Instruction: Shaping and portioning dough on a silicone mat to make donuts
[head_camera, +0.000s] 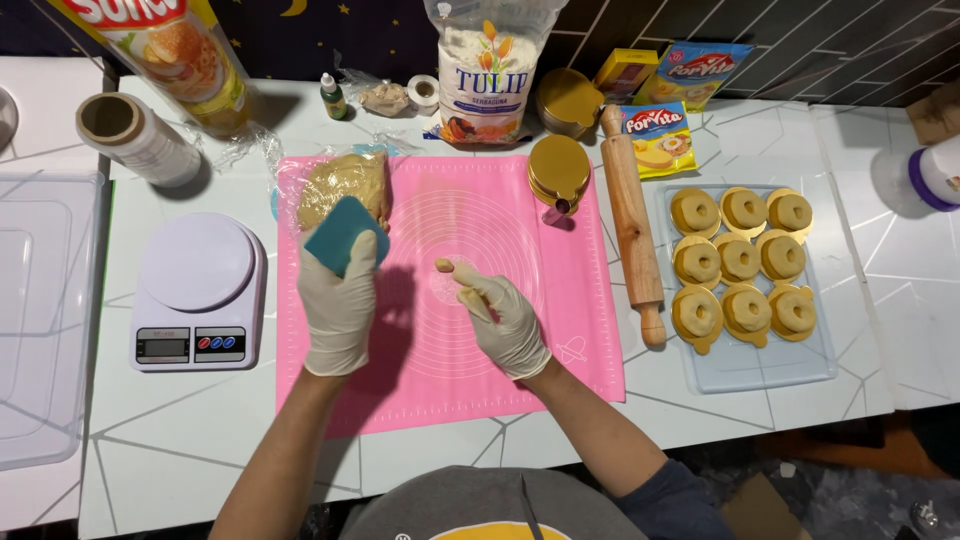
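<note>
My left hand (338, 305), in a white glove, grips a teal dough scraper (343, 233) whose edge rests against a lump of tan dough (340, 180) on the pink baking mat (560, 310). My right hand (500, 315), also gloved, hovers over the mat's middle and pinches a small bit of dough (444, 265) at its fingertips. The dough lump lies on clear plastic wrap at the mat's far left corner.
A white kitchen scale (198, 290) sits left of the mat, a wooden rolling pin (632, 225) to its right. A clear tray (800, 365) holds several gold moulds with dough. Gold tin lids (559, 170), a flour bag (490, 70), packets and a wrap roll (140, 138) line the back.
</note>
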